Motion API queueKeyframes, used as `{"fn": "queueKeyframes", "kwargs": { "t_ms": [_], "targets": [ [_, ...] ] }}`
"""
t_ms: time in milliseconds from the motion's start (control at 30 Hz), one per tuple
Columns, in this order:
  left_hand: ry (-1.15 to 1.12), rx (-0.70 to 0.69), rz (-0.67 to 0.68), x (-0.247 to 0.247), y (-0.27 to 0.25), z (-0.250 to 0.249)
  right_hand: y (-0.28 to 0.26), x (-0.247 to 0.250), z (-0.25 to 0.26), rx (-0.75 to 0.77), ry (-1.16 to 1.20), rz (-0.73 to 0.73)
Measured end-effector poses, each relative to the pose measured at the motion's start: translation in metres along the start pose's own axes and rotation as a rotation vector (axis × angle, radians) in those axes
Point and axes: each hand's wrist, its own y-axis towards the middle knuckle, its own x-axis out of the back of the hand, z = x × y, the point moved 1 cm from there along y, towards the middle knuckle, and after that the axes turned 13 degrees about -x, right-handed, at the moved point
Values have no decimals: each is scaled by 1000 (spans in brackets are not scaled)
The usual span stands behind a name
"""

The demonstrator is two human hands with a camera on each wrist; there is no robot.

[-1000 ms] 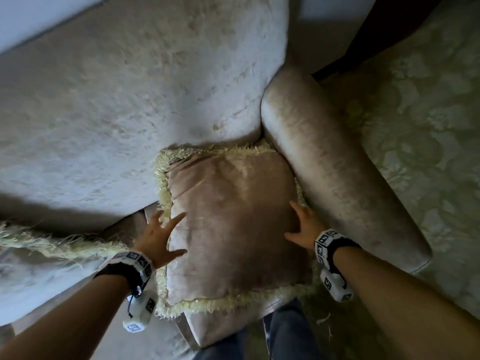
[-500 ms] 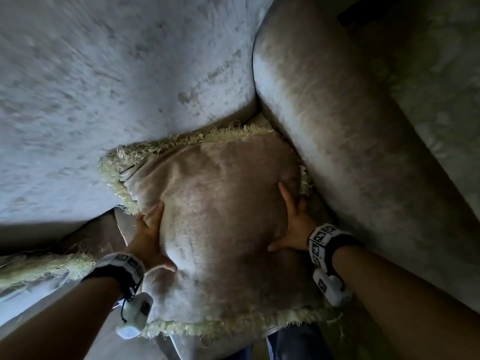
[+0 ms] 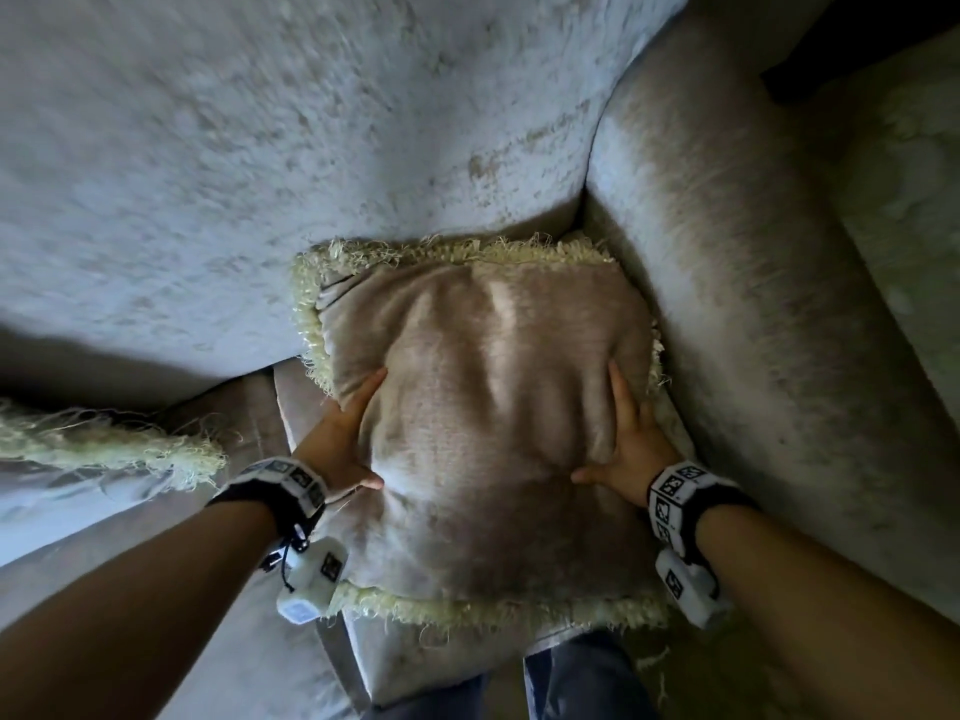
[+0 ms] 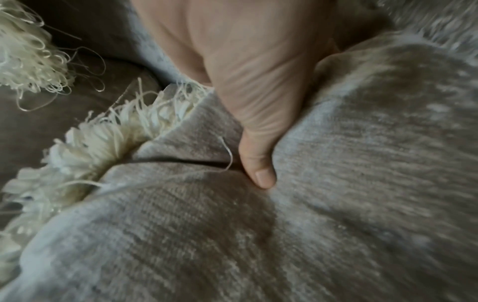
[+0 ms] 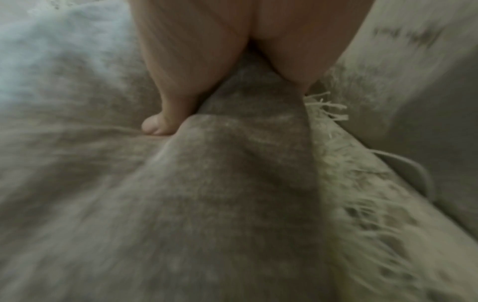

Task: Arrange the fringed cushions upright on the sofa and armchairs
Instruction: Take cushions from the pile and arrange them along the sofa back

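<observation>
A beige cushion (image 3: 488, 407) with a cream fringe leans against the sofa backrest (image 3: 260, 174) in the corner beside the armrest (image 3: 753, 304). My left hand (image 3: 358, 433) presses flat on the cushion's left side, fingers straight and thumb on the front face. My right hand (image 3: 621, 439) presses the right side in the same way. The left wrist view shows my thumb (image 4: 258, 163) dug into the cushion fabric (image 4: 336, 183). The right wrist view is blurred; the thumb (image 5: 157, 122) lies on the cushion (image 5: 207, 183), with a fold of fabric beside it.
The fringed edge of a second cushion (image 3: 104, 449) pokes in at the left on the seat. My legs (image 3: 571, 678) stand against the seat front. A patterned rug (image 3: 909, 200) lies to the right of the armrest.
The cushion has been tipped up from the seat toward the backrest. Both hands slid from its lower edges up onto its sides. The view has moved closer.
</observation>
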Motion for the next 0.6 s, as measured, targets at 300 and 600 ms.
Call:
{"fn": "queueKeyframes", "kwargs": {
  "t_ms": [300,600],
  "targets": [
    [-112,-211,-245,11,-78,-14,-75,32,19,149,-95,-150],
    [-139,-99,-746,98,-99,-24,-74,111,160,377,-130,-390]
  ]
}}
